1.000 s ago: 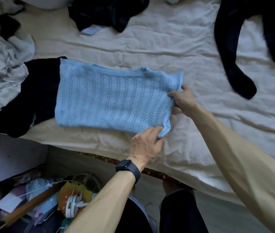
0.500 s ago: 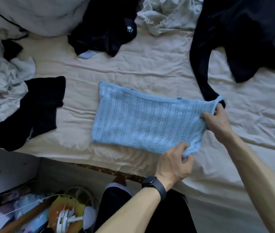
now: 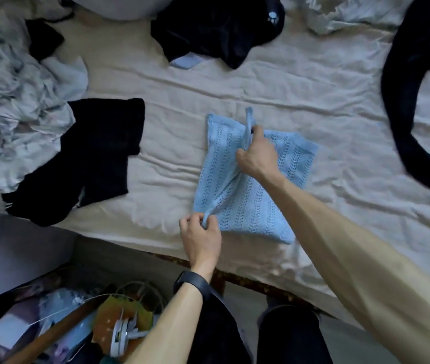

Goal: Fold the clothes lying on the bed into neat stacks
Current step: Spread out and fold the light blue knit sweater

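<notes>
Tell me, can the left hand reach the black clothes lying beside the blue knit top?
Probably yes, once it lets go. The left hand is pinching the edge of the blue knit top, and only bare sheet lies between it and the black clothes.

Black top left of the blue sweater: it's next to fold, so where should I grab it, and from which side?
On the black top, probably the far right corner, reached from the right over bare sheet. That edge lies straight, flat and free; the left side butts against crumpled pale fabric, and the near end bunches at the bed's edge.
</notes>
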### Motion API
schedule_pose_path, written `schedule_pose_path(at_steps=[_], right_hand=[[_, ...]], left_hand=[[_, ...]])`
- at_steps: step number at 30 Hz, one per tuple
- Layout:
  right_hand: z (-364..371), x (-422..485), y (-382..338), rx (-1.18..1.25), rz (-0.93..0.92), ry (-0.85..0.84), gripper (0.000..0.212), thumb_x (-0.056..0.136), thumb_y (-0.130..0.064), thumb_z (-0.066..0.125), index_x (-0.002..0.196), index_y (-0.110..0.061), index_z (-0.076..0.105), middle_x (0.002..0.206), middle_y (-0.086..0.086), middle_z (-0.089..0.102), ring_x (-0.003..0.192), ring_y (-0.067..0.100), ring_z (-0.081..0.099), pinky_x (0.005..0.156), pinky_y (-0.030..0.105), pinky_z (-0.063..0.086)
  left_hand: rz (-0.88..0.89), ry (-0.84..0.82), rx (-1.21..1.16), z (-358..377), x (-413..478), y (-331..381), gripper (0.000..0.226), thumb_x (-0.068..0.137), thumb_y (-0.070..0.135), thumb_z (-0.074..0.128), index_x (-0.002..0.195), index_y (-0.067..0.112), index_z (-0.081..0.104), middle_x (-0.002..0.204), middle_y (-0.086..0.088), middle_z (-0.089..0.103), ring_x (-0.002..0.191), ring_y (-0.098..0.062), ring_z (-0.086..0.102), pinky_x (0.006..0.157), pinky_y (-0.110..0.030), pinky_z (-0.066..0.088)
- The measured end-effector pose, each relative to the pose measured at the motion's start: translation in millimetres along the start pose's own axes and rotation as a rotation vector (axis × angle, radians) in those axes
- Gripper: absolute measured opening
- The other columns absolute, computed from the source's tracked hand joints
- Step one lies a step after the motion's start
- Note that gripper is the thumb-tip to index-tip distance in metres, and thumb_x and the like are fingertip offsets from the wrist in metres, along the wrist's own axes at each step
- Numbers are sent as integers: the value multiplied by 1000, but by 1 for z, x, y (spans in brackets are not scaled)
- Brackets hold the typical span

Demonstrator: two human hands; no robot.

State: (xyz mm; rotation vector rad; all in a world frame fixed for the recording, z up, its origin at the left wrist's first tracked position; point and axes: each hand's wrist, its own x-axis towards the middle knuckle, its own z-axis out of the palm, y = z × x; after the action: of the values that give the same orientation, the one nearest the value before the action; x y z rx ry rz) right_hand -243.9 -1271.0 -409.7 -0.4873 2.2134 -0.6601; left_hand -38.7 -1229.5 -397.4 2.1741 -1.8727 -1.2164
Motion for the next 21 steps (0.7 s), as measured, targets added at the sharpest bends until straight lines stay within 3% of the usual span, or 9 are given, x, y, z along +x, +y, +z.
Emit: schedule_pose_path(at_steps=[2, 4, 10, 14, 17, 19, 21], right_hand=[[31, 7, -18, -73, -12, -6, 41, 86, -12, 56, 126, -13, 45, 114, 23, 62, 103, 42, 61, 77, 38, 39], [56, 11, -28, -123, 1, -16, 41, 86, -14, 56, 126, -13, 45, 120, 23, 57, 106, 42, 59, 83, 39, 41], [83, 17, -39, -174, 58, -24, 51, 92, -29, 58, 138, -16, 42, 133, 21, 45, 111, 45, 57, 91, 40, 43], [88, 18, -45, -237, -5, -163, 65, 94, -45, 59, 153, -32, 36, 142, 14, 38, 118, 33, 55, 105, 37, 42], [87, 7, -37, -175, -105, -231, 58, 94, -36, 65, 149, -32, 47, 136, 10, 46, 115, 24, 57, 110, 33, 39], [81, -11, -22, 58, -68, -88, 44, 94, -28, 67, 137, -28, 59, 127, 5, 55, 99, 14, 63, 102, 39, 48], [73, -37, 2, 163, 27, 195, 36, 92, -33, 66, 126, -24, 65, 119, 2, 62, 97, 12, 63, 95, 41, 51]], left_hand=[[-23, -33, 30, -9, 28, -13, 12, 90, 21, 58, 93, 10, 62, 118, -4, 45, 110, -23, 49, 98, -25, 33], [-76, -86, 28, -15, 46, -21, 15, 92, 21, 57, 95, 7, 61, 117, -6, 48, 106, -24, 49, 85, -20, 28], [-113, -275, 25, -20, 67, -38, 16, 89, 30, 63, 94, 18, 54, 98, -3, 63, 89, -26, 58, 71, -31, 39], [-137, -334, -6, -27, 85, -41, 24, 86, 27, 69, 101, 19, 52, 99, -1, 64, 88, -22, 61, 69, -27, 39], [-131, -435, 33, -28, 100, -42, 28, 85, 26, 71, 105, 19, 54, 100, 2, 64, 88, -19, 60, 70, -25, 39], [-113, -485, 61, -26, 108, -39, 29, 82, 27, 71, 105, 20, 55, 103, 0, 65, 95, -21, 62, 72, -26, 39], [-99, -522, 87, -25, 113, -33, 37, 78, 31, 74, 108, 21, 54, 108, -2, 64, 101, -24, 61, 76, -28, 40]])
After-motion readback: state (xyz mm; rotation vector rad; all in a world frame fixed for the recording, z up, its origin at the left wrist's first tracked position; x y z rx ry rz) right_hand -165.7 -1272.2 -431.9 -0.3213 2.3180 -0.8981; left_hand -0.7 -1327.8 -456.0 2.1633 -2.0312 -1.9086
